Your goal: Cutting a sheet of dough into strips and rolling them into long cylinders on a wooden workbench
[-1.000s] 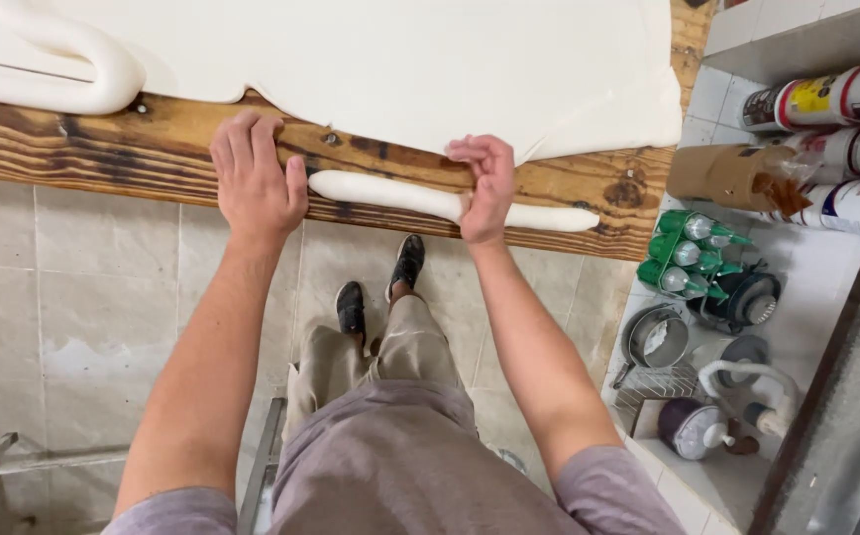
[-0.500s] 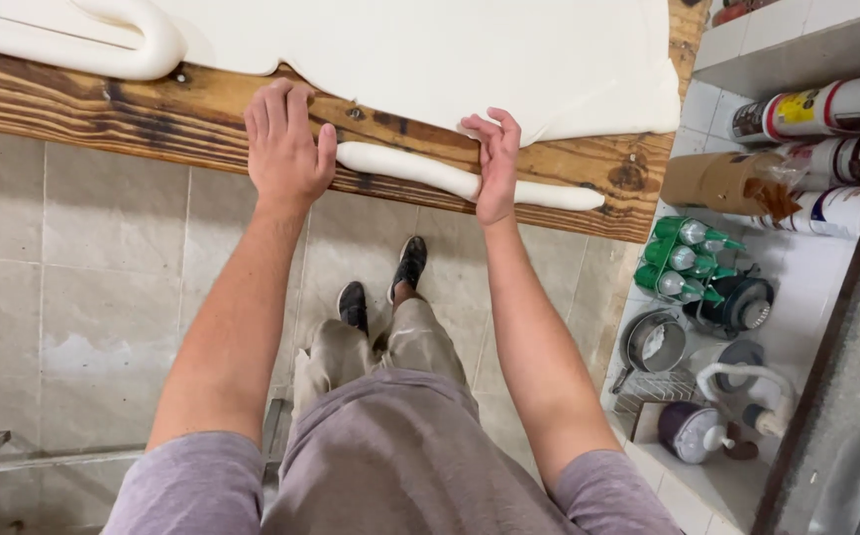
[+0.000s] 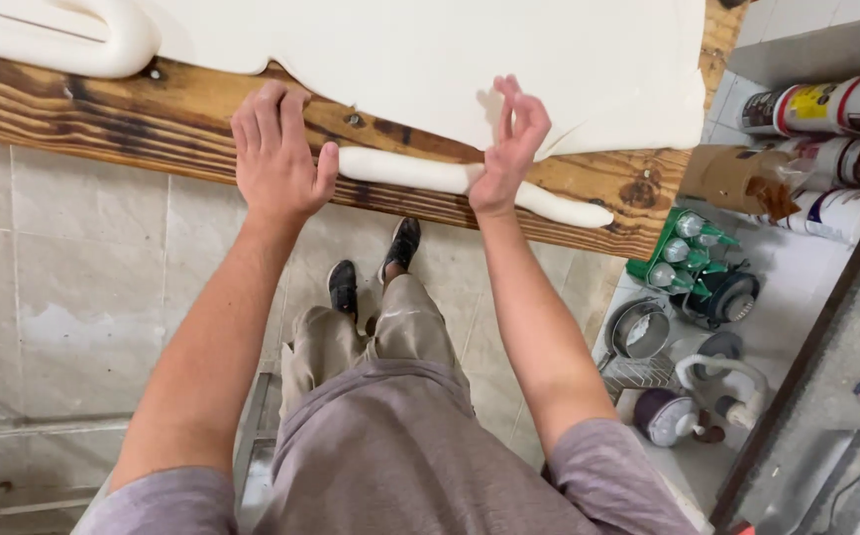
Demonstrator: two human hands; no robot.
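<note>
Two hands | left hand (image 3: pixel 273 159), right hand (image 3: pixel 509 149), fingers open, flat | smooth white dough rope (image 3: pixel 420 174) | rough wooden board (image 3: pixel 182 119)

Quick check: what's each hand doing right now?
Left hand: open, palm flat on the white dough roll.
Right hand: open, fingers lifted, heel on the roll.

Dough roll (image 3: pixel 420 173) on board (image 3: pixel 103 114), before sheet (image 3: pixel 430 50).

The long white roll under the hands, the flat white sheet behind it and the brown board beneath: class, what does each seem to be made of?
The long white roll looks like soft dough or clay: matte, smooth, rounded ends. The flat white sheet seems the same stuff, spread thin with wavy edges. The brown board looks like wood, rough and dark-stained, with visible grain and a knot. The left hand and right hand press on the roll.
</note>
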